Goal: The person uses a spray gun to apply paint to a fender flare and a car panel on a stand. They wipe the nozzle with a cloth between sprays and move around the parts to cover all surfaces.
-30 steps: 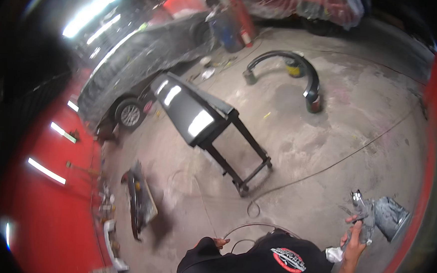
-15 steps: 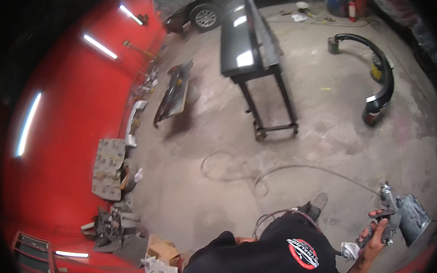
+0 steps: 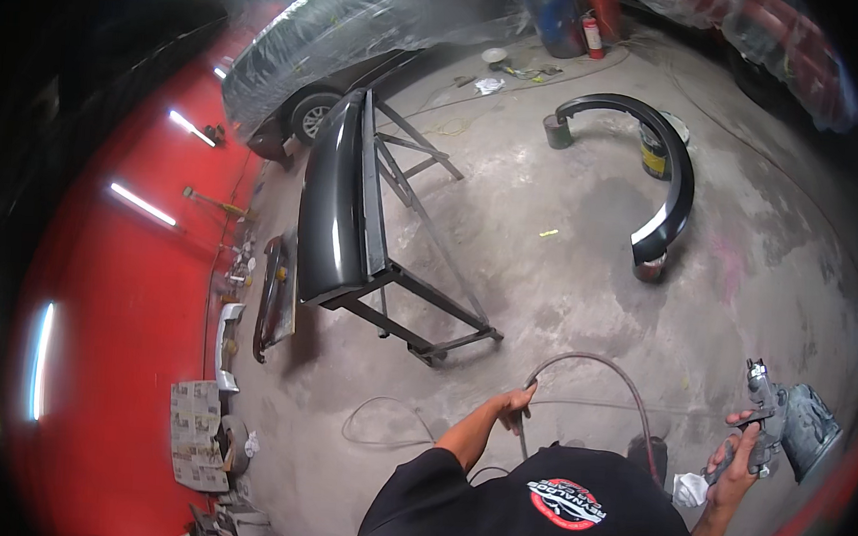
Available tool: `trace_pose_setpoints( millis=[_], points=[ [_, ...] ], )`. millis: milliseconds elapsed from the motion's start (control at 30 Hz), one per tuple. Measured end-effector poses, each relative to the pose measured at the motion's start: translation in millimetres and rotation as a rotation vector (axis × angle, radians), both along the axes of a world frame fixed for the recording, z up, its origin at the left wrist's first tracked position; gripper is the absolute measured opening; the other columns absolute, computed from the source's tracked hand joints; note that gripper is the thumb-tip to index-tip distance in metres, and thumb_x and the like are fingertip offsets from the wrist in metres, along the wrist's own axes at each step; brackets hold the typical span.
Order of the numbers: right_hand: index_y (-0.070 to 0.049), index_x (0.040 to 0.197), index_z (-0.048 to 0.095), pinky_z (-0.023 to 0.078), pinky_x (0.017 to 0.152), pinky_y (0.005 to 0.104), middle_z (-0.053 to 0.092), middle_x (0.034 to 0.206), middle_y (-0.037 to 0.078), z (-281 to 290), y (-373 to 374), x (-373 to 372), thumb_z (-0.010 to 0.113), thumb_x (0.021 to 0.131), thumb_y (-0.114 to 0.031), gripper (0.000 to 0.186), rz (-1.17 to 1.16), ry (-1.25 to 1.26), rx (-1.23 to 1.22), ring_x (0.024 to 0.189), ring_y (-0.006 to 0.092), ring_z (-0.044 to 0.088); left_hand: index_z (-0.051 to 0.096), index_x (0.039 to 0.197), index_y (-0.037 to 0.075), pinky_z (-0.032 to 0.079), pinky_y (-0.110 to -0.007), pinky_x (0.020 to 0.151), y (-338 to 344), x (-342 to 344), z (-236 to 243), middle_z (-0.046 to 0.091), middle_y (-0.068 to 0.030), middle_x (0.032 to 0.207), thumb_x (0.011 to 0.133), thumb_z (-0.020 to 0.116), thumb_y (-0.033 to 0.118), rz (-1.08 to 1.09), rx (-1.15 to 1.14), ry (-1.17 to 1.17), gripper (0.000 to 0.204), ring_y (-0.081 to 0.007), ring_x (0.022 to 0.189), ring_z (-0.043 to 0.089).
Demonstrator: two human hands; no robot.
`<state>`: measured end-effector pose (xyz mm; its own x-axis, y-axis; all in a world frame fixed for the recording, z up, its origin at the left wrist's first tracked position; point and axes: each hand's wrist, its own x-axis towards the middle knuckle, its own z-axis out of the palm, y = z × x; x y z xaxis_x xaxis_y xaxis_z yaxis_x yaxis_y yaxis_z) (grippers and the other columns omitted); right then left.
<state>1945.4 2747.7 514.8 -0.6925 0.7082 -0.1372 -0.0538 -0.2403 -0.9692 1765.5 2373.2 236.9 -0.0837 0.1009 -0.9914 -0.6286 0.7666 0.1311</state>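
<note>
My right hand (image 3: 734, 466) is closed around the handle of a paint spray gun (image 3: 760, 414), held out at the lower right. A grey, paint-smeared cup (image 3: 809, 435) sits on the gun's far right side. White crumpled material (image 3: 690, 490) is wrapped near the bottom of the handle. Extended forward at the lower middle, my left hand (image 3: 515, 408) grips an air hose (image 3: 595, 358). From that hand the hose arches right and back toward my body. Its thinner stretch (image 3: 379, 440) lies in a loop on the floor to the left.
A glossy black car panel (image 3: 332, 213) rests on a metal stand (image 3: 426, 312) ahead. To its right, a black curved fender trim (image 3: 685, 185) is propped on cans (image 3: 558, 131). Another panel (image 3: 272, 298) stands near the red wall (image 3: 124, 279). A plastic-covered car (image 3: 295, 53) is at the back.
My left hand has come out from beside my body and now holds the hose raised in an arch. The view has turned rightward; the spray gun stays in my right hand.
</note>
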Motion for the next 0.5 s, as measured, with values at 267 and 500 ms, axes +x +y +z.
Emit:
trace_pose_setpoints(
  millis=[267,500],
  points=[
    [-0.005,0.109,0.050,0.033,0.036,0.0195,0.058,0.096,0.008,-11.6,103.6,-200.1,0.043,0.100,-0.031,0.029,0.372,-0.084,-0.117,0.045,0.0040,0.039,0.057,0.104,-0.005,0.053,-0.043,0.068,1.3,160.9,-80.5,0.064,-0.0218,0.094,0.063,0.014,0.096,0.734,0.027,-0.210,0.117,-0.0314,0.080,0.066],
    [-0.005,0.106,0.053,0.034,0.035,0.0201,0.060,0.092,0.006,-13.2,96.8,-355.4,0.048,0.097,-0.040,0.037,0.751,-0.122,-0.103,0.045,0.0052,0.043,0.057,0.111,-0.003,0.052,-0.047,0.070,106.2,148.9,-92.9,0.063,-0.0229,0.098,0.067,0.014,0.092,1.223,-0.072,-0.122,0.114,-0.0332,0.080,0.066]
  ],
)
